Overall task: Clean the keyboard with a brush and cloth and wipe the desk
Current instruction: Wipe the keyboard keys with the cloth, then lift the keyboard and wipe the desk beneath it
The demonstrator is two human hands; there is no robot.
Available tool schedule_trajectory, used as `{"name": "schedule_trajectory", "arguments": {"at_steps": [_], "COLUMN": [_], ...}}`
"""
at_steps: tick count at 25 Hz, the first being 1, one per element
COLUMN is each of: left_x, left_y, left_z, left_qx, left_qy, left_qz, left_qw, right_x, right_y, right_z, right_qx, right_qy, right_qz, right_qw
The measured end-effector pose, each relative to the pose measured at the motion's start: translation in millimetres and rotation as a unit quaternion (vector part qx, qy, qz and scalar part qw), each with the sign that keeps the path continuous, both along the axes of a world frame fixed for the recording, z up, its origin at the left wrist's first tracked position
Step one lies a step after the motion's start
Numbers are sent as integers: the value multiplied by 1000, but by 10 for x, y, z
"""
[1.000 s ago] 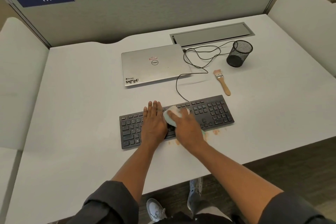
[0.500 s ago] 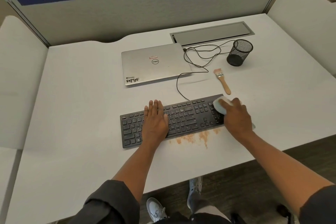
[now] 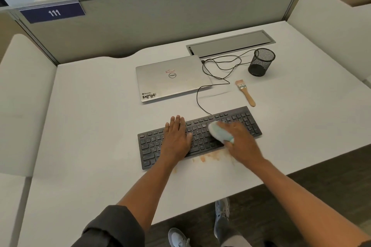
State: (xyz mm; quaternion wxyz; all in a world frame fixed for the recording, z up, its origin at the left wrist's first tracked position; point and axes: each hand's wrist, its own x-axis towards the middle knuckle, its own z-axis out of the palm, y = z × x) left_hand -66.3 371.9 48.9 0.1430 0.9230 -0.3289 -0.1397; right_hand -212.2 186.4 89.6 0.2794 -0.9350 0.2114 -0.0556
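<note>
Head view: right hand (image 3: 240,142) grips a crumpled pale-blue cloth (image 3: 219,132) on the flat black keyboard (image 3: 200,136), which lies on the white counter (image 3: 90,126); left hand (image 3: 176,136) presses flat, fingers straight. Wooden-handled brush (image 3: 245,92) lies behind.

Keyboard (image 3: 200,136) keys: hidden in part under left hand (image 3: 176,138) and right hand (image 3: 241,142); legends too small to read.
Cloth (image 3: 219,133): blurred, covered partly by right-hand fingers; hard to tell how firm the grip was.
Stain (image 3: 212,156) on surface (image 3: 90,126): reached under keyboard edge and right wrist, full extent unseen.
Cable (image 3: 218,66): far end lost at the hatch (image 3: 230,44).
Pen cup (image 3: 261,62): contents indiscernible through mesh.
Shoes (image 3: 221,218): cut off by bottom edge and surface.
</note>
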Motion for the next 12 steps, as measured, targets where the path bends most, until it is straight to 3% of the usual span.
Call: {"name": "schedule_trajectory", "arguments": {"at_steps": [5,12], "left_x": [118,163], "left_y": [74,-51], "left_z": [112,215], "left_qx": [84,140], "left_qy": [-6,-24], "left_qz": [-137,-175], "left_qw": [987,974], "right_x": [-541,-752], "right_y": [-476,-749], "right_z": [-28,-238], "right_qx": [-25,-73], "right_qy": [-29,19], "right_qz": [-142,-192], "right_qw": [989,979]}}
